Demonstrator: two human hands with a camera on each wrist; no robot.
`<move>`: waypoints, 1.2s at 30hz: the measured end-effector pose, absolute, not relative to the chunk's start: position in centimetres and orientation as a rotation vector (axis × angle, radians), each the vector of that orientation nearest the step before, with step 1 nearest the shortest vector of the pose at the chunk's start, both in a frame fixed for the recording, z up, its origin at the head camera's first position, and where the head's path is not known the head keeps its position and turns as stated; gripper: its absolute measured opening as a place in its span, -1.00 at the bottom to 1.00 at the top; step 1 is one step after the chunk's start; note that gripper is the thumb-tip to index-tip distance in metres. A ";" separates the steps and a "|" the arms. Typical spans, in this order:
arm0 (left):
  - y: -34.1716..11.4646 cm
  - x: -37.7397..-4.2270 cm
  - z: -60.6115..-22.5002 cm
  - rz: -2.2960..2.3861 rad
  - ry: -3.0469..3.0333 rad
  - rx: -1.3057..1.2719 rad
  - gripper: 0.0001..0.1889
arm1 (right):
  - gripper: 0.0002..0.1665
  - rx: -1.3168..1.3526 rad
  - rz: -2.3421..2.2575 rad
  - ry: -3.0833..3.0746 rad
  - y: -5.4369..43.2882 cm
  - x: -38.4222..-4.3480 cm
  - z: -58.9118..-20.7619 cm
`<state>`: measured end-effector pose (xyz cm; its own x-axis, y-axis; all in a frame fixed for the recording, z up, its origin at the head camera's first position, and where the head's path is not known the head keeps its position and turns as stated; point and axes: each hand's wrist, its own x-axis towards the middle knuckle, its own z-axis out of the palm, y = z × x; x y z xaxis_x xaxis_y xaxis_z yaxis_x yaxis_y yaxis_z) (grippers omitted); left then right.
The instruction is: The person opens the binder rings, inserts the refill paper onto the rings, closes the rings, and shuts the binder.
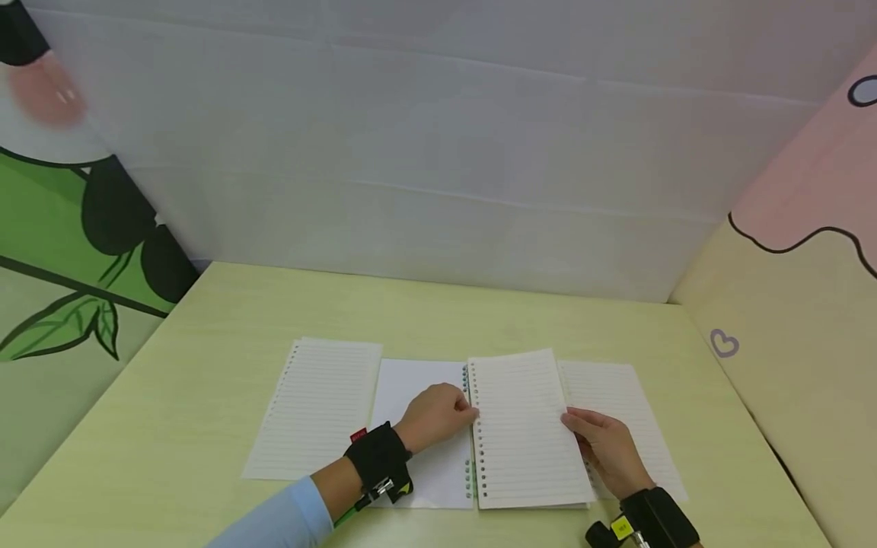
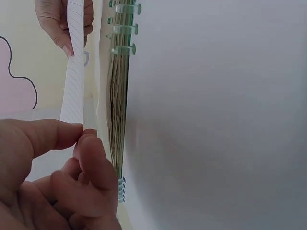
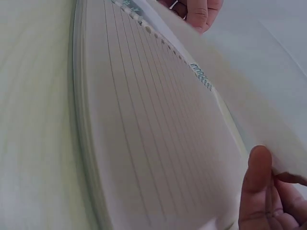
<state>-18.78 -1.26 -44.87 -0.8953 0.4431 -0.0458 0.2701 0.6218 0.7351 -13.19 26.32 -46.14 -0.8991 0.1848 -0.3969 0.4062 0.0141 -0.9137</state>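
"So, how best to guide the sheet?"

"Gently, holes square to the rings, probably, to avoid tearing. Pinched at the holed edge by the left hand, at the opposite edge by the right hand; held over the open notebook on the tabletop."

"And by view?"

"From the right wrist, a lined page beneath; from the head, mostly hidden by the sheet."

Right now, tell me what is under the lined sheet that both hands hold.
Under the lined sheet, the right wrist view shows another lined page. Beneath that, the notebook shows only its page edges; whatever those pages bear is covered.
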 end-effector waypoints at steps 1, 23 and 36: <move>-1.3 -18.8 -45.0 1.135 2.627 0.583 -0.58 | -0.46 0.627 -2.009 2.107 26.2 -13.2 -46.2; 0.0 -22.2 -45.2 0.922 2.823 0.546 -0.75 | -0.48 0.685 -2.040 2.083 25.6 -13.6 -47.0; 0.2 -22.3 -45.3 0.817 2.862 0.586 -0.76 | -0.49 0.699 -2.032 2.088 25.8 -13.6 -47.2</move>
